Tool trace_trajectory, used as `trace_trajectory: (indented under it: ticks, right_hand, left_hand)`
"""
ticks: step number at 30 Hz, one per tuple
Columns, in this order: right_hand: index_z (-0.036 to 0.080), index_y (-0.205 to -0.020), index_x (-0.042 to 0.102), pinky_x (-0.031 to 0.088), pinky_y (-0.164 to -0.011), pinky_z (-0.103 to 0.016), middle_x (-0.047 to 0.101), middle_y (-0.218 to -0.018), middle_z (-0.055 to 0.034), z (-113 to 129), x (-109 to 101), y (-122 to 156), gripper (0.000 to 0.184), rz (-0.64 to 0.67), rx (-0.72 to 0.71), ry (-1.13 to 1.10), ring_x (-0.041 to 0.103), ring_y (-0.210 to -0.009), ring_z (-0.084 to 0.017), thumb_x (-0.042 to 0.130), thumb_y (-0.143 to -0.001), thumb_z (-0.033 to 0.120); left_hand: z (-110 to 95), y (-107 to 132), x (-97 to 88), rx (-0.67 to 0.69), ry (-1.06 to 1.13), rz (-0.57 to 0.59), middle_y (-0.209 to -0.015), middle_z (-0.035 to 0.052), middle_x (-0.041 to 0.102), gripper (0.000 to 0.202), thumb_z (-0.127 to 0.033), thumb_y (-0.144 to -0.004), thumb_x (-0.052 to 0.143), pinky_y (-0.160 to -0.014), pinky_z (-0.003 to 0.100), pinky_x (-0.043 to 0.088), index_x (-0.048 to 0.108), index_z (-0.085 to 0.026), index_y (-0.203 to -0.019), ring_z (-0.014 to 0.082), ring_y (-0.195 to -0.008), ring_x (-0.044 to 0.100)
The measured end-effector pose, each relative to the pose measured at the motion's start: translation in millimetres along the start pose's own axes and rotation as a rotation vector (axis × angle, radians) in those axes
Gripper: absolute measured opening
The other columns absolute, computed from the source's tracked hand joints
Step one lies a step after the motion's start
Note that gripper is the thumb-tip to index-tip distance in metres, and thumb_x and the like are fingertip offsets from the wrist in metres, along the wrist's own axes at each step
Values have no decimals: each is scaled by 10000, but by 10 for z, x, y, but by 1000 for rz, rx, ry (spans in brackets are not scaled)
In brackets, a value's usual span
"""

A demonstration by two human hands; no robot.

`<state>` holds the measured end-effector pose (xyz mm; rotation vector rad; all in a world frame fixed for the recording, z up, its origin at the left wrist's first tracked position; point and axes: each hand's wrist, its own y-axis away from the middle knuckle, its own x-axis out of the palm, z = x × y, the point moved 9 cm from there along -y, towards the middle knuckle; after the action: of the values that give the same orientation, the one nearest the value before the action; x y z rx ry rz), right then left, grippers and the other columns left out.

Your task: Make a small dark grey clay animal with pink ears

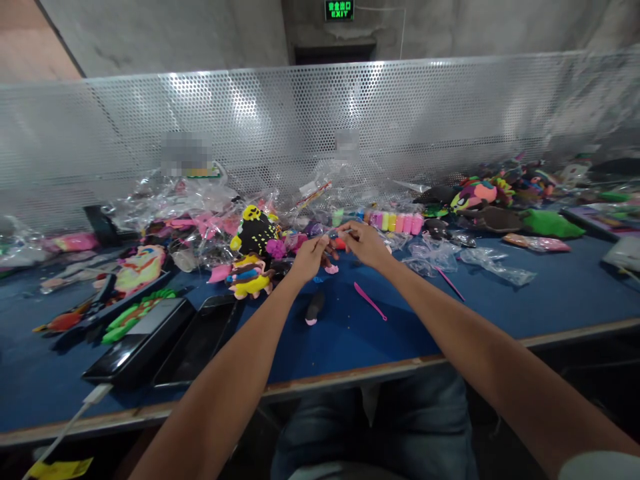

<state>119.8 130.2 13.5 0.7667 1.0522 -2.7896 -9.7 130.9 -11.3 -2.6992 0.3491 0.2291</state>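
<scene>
Above the blue table, my left hand (309, 259) and my right hand (369, 244) meet with their fingertips pinched close together. Between them is a small dark piece of modelling clay, mostly covered by the fingers. A pink bit of clay (331, 269) shows just below my left fingers; whether it joins the held piece I cannot tell. Nearer to me lies a dark clay piece with a pink tip (315, 309). A pink plastic modelling tool (370, 301) rests on the table below my right hand.
Left of my hands stand a black-and-yellow clay figure (255, 233) and a striped clay piece (250, 279). A power bank (140, 340) and a phone (199, 341) lie front left. Colourful clay tubs (397, 223), plastic bags (497, 263) and a perforated metal screen (320, 113) are behind.
</scene>
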Motion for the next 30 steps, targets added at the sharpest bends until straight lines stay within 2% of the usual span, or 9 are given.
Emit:
trace_trajectory:
  ticks: [5, 8, 14, 18, 20, 24, 30]
  right_hand:
    - [198, -965, 639, 390, -538, -265, 603, -563, 21, 3, 8, -2, 226, 9, -13, 10, 558, -499, -149, 512, -923, 380]
    - [194, -953, 639, 383, -531, -260, 599, -554, 22, 14, 14, 0, 227, 14, -15, 14, 549, -491, -144, 506, -926, 376]
    - [180, -941, 646, 399, -554, -257, 596, -560, 20, 17, 17, 2, 242, 15, -23, 11, 564, -512, -140, 503, -931, 376]
    - [170, -943, 652, 400, -566, -248, 593, -561, 24, 31, 14, 5, 251, 21, -29, 23, 574, -525, -135, 498, -932, 367]
    - [165, -939, 653, 395, -562, -244, 590, -559, 25, 37, 13, 6, 252, 25, -26, 24, 574, -527, -134, 498, -930, 363]
    - [165, -934, 650, 394, -561, -245, 592, -564, 21, 36, 16, 4, 246, 23, -22, 24, 572, -530, -138, 502, -927, 362]
    - [169, -939, 643, 398, -562, -247, 594, -563, 23, 34, 22, -2, 244, 23, -26, 29, 568, -519, -138, 496, -929, 363]
  left_hand:
    - [6, 17, -1, 4, -24, 10, -408, -17, 435, 608, -653, -875, 482, -434, 238, 349, 403, -200, -478, 90, -375, 418]
    - [-13, 11, -23, 29, -61, 4, -401, -18, 432, 608, -635, -866, 504, -435, 237, 338, 434, -193, -454, 90, -377, 423]
    - [-51, -5, -6, 49, -98, 26, -633, 17, 670, 343, -485, -760, 694, -470, 234, 406, 682, -143, -740, 104, -437, 526]
    - [-37, -11, 42, 63, -92, 72, -865, 73, 749, 407, -477, -828, 605, -575, 272, 505, 699, -129, -1017, 149, -555, 638]
    - [-16, -11, 67, 62, -87, 97, -932, 87, 749, 431, -497, -860, 555, -586, 276, 515, 687, -133, -1050, 149, -566, 650]
    - [-14, 0, 72, 57, -113, 108, -813, 61, 728, 407, -524, -855, 556, -543, 259, 491, 690, -144, -904, 134, -511, 616]
    - [-81, 32, -4, 62, -198, 29, -559, -9, 608, 395, -522, -738, 706, -488, 227, 403, 598, -154, -642, 109, -461, 544]
